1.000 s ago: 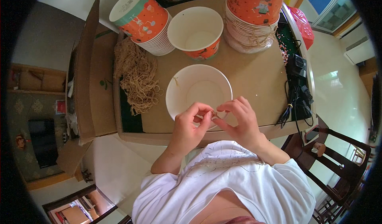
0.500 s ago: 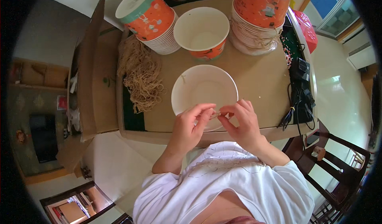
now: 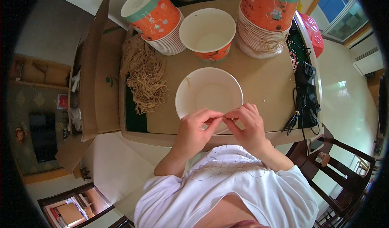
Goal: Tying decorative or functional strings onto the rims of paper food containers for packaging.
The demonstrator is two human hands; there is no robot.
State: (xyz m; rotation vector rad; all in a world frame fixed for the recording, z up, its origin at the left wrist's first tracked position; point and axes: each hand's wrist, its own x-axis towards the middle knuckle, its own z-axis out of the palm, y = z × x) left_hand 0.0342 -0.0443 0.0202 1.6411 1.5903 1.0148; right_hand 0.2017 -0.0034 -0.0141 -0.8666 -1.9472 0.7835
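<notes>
Contact point first: I read the meeting of the left hand (image 3: 194, 126) and the right hand (image 3: 248, 124), tip to tip, as the governing relation. Left grip: closed, thumb and forefinger pinched together. Right grip: closed likewise, approached from the opposite side. Between them I judge a short strand (image 3: 224, 118) to be held, mostly covered by the fingers; its exact form is too small to tell. Its long axis, as far as I can judge, runs crosswise from one hand to the other. Neither hand is nearer.

Position of the strand: over the near side of the white bucket (image 3: 210, 96), whose open mouth faces up. From this overhead angle I cannot tell whether either hand touches the rim.

Secondary references: a loose tan piece (image 3: 188, 81) lies against the bucket's inner wall, at the far left, nearer to the left hand. A twine bundle (image 3: 146, 82) lies left of the bucket, its long axis running away from the body; the left hand is again nearer. Beyond, an orange patterned bucket (image 3: 212, 54) stands upright on the bench (image 3: 142, 138), between the left stack (image 3: 156, 25) and the right stack (image 3: 269, 9).
</notes>
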